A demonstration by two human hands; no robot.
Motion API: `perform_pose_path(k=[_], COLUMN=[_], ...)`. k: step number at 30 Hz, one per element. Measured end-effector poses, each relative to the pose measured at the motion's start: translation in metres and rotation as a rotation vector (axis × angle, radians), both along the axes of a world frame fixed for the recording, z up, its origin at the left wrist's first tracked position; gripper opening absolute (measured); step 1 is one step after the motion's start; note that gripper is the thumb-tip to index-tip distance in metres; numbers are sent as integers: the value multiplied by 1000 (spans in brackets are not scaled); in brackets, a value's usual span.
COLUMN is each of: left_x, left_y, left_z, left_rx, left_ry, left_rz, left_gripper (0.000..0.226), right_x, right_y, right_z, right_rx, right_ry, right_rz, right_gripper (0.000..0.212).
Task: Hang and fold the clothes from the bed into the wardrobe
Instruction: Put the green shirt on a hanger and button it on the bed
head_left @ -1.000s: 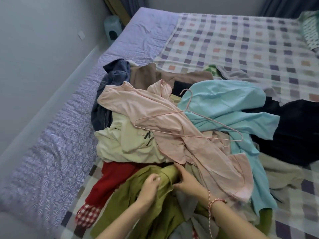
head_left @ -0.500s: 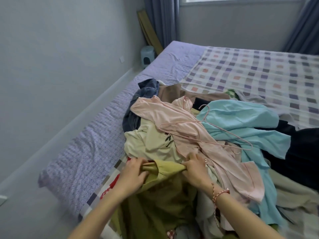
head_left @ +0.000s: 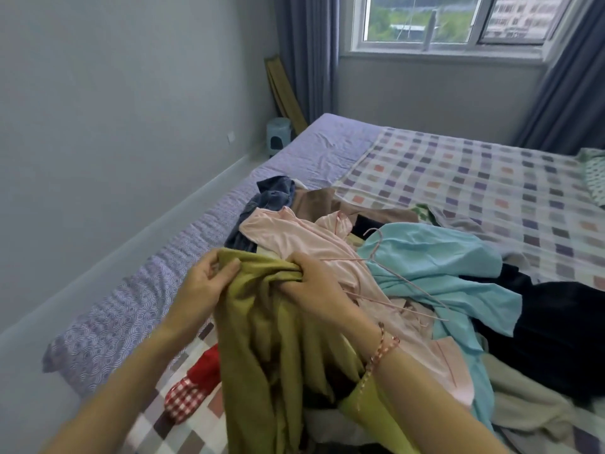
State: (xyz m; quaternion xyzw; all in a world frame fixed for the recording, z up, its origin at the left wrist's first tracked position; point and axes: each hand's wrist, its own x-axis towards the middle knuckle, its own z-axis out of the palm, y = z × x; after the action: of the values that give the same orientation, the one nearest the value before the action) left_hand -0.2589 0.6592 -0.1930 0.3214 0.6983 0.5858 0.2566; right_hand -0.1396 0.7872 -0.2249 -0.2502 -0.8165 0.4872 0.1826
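An olive green garment [head_left: 262,339] hangs lifted above the heap of clothes on the bed [head_left: 327,149]. My left hand [head_left: 206,283] pinches its top edge on the left, and my right hand [head_left: 314,276] grips the bunched top on the right. Behind my hands lie a pink garment [head_left: 294,234] and a light blue garment [head_left: 425,257], with a pink wire hanger [head_left: 402,283] resting across them. A red garment [head_left: 203,365] with a checked cuff shows under the green one. The wardrobe is out of view.
A dark blue garment [head_left: 271,194], a brown one [head_left: 314,198] and a black one [head_left: 556,322] are in the heap. A checked blanket [head_left: 491,178] covers the far bed. A grey wall [head_left: 98,126] runs along the left; a small teal stool [head_left: 278,136] stands by the curtain [head_left: 304,54].
Both hands have raised the olive green garment up from the heap, so it now hangs in front of the cream top. The camera has tilted up and the window has come into view.
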Motion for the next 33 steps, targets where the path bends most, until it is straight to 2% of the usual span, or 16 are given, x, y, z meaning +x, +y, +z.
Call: perform_pose_path(k=[2,4,8,12,16,21,24,28,31,33], left_x=[-22,-34,-52,-75,-101,-127,-131,-131,-130,-129], left_y=[22,49,94,122,143,159,162,153,135,123], left_z=[-3,-19,-56,-73,-92,-116,-119,-116,-104,-98], left_rx=[-221,-425,-666,-668,-646,-644,-624,-609,-577,-565], left_ry=[201,282,326,238,63,-62,-149,-228,-306,-268], left_rz=[-28,-102,-289,-366,-402,-382,-362,-339,-353,-334], left_gripper=[6,10,25,17,21,29,30,17,13,5], right_x=[-5,-2,21,27,7,-20,-26,-24,-3,17], right_y=[28,58,122,169,206,230,228,210,192,187], right_z=[-16,-41,-91,-122,-143,-174,-180,-170,-140,-121], right_rx=[-71,-200,-166,-118,-95,-41,-92,-175,-253,-310], right_ry=[-188,-298,-383,-540,-587,-738,-699,-571,-519,-534], right_rz=[85,72,-371,-574,-575,-562,-620,-423,-277,-228], right_gripper=[24,28,27,35,33,47,33,39,30,22])
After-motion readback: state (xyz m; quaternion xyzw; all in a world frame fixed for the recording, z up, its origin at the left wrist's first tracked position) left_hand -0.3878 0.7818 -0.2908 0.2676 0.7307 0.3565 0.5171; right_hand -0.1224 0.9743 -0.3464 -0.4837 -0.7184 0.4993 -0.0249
